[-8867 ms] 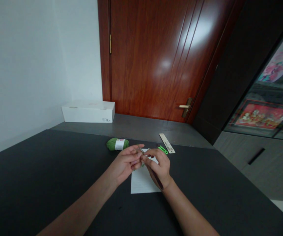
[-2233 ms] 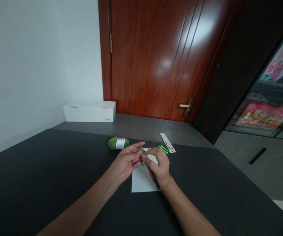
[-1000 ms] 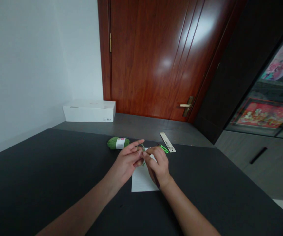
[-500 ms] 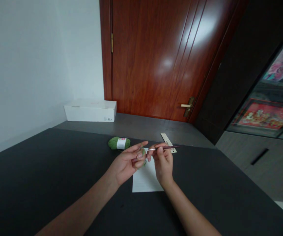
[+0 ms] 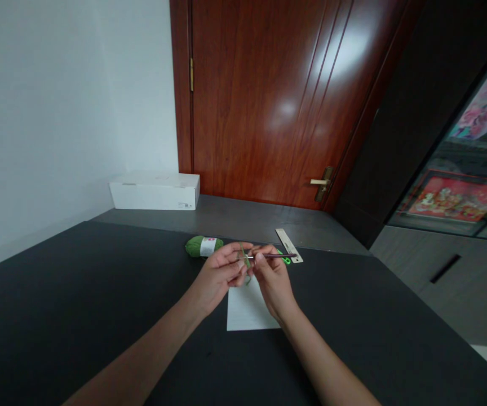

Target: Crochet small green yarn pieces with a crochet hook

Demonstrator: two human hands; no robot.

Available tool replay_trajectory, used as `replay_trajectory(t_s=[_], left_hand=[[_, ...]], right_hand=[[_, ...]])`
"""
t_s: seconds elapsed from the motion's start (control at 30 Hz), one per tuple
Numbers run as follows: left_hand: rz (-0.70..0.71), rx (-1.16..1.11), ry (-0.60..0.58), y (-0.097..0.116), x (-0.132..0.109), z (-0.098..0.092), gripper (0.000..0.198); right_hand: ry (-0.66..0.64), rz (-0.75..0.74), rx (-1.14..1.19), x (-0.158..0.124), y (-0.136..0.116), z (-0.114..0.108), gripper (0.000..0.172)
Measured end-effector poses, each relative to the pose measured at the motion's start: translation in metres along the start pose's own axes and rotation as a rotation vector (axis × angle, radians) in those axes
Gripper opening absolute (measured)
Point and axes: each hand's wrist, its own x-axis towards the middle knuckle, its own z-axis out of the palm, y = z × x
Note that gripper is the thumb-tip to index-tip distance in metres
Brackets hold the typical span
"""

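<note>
My left hand (image 5: 220, 274) pinches a strand of green yarn (image 5: 244, 260) between thumb and fingers. My right hand (image 5: 272, 280) grips a crochet hook (image 5: 274, 256) with a dark handle, lying level, its metal tip pointing left into the yarn at my left fingertips. Both hands hover above a white sheet of paper (image 5: 247, 310) on the dark table (image 5: 78, 304). A green yarn ball (image 5: 203, 246) with a white label lies just beyond my left hand.
Green-handled snips (image 5: 286, 260) and a pale ruler (image 5: 288, 245) lie past my right hand near the table's far edge. A white box (image 5: 154, 191) sits on the floor by a wooden door (image 5: 277, 101). A dark cabinet (image 5: 416, 113) stands at the right.
My right hand turned the hook from pointing down along my wrist to lying level with its tip at the left fingers. The left hand stayed pinched on the yarn.
</note>
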Motion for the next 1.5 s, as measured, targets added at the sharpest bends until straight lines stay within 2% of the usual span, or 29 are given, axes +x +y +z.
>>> replay_trajectory(t_s=[0.13, 0.43, 0.63, 0.77, 0.87, 0.97, 1.07, 1.13, 1.2, 1.3, 1.4, 1.5], left_hand=[[0.01, -0.004, 0.011, 0.0, 0.0, 0.001, 0.039], [-0.04, 0.029, -0.001, 0.003, -0.001, 0.001, 0.031], [0.068, 0.204, 0.0, 0.004, 0.004, -0.003, 0.024], [0.097, 0.162, 0.075, 0.012, 0.006, -0.006, 0.024], [0.132, 0.109, 0.109, 0.018, 0.007, -0.009, 0.025], [0.14, 0.068, 0.11, 0.019, 0.008, -0.01, 0.026], [0.129, 0.04, 0.112, 0.019, 0.008, -0.009, 0.027], [0.123, 0.041, 0.12, 0.019, 0.007, -0.009, 0.028], [0.114, 0.054, 0.137, 0.02, 0.007, -0.009, 0.029], [0.104, 0.059, 0.148, 0.02, 0.006, -0.01, 0.029], [0.106, 0.046, 0.136, 0.019, 0.007, -0.011, 0.03], [0.085, 0.014, 0.129, 0.018, 0.008, -0.012, 0.031]], right_hand=[[0.031, -0.078, -0.123, 0.0, 0.002, 0.0, 0.025], [0.013, -0.067, -0.18, 0.001, 0.002, -0.004, 0.024], [-0.027, -0.058, -0.279, 0.004, 0.001, -0.001, 0.023], [-0.047, -0.054, -0.333, 0.006, 0.016, -0.007, 0.027], [-0.075, -0.048, -0.665, 0.001, 0.034, -0.015, 0.017], [-0.325, -0.017, -1.116, -0.007, 0.047, -0.014, 0.008], [-0.511, -0.055, -1.461, -0.011, 0.051, -0.003, 0.018], [-0.611, -0.111, -1.627, -0.01, 0.052, 0.004, 0.017], [-0.702, -0.189, -1.759, -0.009, 0.054, 0.01, 0.012], [-0.8, -0.291, -1.9, -0.011, 0.057, 0.014, 0.016], [-0.824, -0.29, -1.979, -0.014, 0.057, 0.018, 0.019], [-0.794, -0.261, -2.022, -0.017, 0.053, 0.022, 0.02]])
